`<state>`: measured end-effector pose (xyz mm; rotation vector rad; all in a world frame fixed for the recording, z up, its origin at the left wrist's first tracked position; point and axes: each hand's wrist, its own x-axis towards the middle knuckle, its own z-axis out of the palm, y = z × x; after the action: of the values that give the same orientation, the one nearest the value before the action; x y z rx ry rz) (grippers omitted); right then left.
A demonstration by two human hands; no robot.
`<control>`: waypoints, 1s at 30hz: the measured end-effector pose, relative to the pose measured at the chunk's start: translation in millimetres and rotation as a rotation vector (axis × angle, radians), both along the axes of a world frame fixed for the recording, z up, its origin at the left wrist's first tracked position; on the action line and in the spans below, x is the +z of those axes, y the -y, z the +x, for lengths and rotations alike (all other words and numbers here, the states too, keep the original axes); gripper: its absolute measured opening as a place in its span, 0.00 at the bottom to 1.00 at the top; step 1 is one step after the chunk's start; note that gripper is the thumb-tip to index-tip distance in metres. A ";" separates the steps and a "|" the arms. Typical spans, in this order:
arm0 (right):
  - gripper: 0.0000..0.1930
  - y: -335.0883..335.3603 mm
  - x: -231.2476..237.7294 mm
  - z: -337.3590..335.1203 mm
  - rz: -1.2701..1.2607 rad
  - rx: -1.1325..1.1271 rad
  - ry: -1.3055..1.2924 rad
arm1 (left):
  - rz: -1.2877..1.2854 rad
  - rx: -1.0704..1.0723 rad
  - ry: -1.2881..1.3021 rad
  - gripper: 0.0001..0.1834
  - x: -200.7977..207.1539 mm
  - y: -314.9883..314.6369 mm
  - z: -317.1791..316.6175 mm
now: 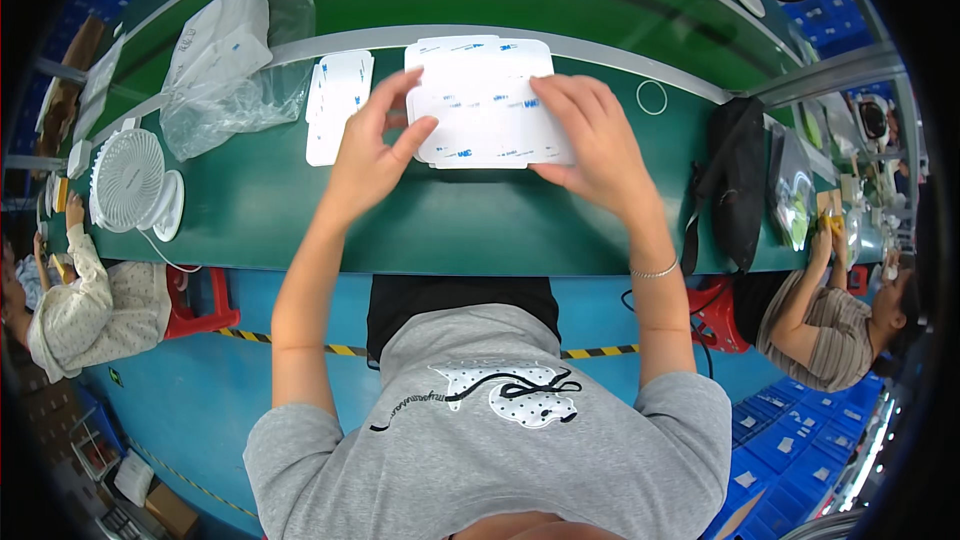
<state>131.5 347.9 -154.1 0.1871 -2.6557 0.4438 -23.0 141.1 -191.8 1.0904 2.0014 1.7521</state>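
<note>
A stack of white sheets (480,125) with rounded corners and small blue print lies in front of me on the green table, its edges slightly uneven. My left hand (375,145) is at the stack's left edge, thumb and fingers apart, the thumb tip reaching over the edge. On the other side, my right hand (597,140) grips the right edge, fingers over the top and thumb at the lower corner. Left of the stack, beyond my left hand, rests a smaller pile of narrow white sheets (338,105) with similar blue marks.
A clear plastic bag (215,110) with white contents and a white fan (130,180) stand to the left. A thin pale ring (651,97) and a black bag (738,185) lie to the right. Co-workers sit at both ends. A metal rail (370,38) runs behind.
</note>
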 end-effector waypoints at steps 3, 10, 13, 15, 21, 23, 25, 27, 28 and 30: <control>0.46 8.0 -26.3 17.8 0.053 -0.034 -0.037 | -0.092 0.061 0.008 0.17 -19.9 10.9 18.4; 0.46 23.1 -59.8 34.1 -0.177 -0.126 -0.027 | -0.117 0.065 -0.207 0.13 -30.3 16.2 35.0; 0.42 25.7 -64.6 31.6 -0.067 -0.177 -0.059 | -0.038 0.055 -0.357 0.19 -32.6 15.3 35.1; 0.42 25.2 -69.5 30.7 -0.022 -0.192 -0.075 | -0.025 0.058 -0.356 0.18 -35.6 15.2 34.6; 0.40 22.5 -74.9 26.6 0.078 -0.218 -0.149 | -0.050 0.073 -0.232 0.17 -37.8 13.7 37.9; 0.40 21.3 -69.7 25.7 0.124 -0.217 -0.145 | -0.029 0.065 -0.165 0.17 -37.1 12.6 38.8; 0.39 19.3 -68.2 26.8 0.173 -0.211 -0.114 | -0.030 0.061 -0.194 0.17 -36.9 12.6 37.8; 0.39 20.2 -63.8 27.4 0.196 -0.205 -0.093 | -0.027 0.069 -0.245 0.17 -37.8 12.8 36.5; 0.37 22.2 -57.9 29.3 0.226 -0.204 -0.079 | -0.033 0.073 -0.275 0.17 -38.6 13.0 36.4; 0.36 25.1 -52.2 30.9 0.255 -0.204 -0.063 | -0.039 0.076 -0.304 0.17 -39.2 13.7 36.8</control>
<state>162.4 322.8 -206.3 0.0053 -2.6270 0.0322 13.8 127.4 -230.9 1.3537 2.2691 1.6564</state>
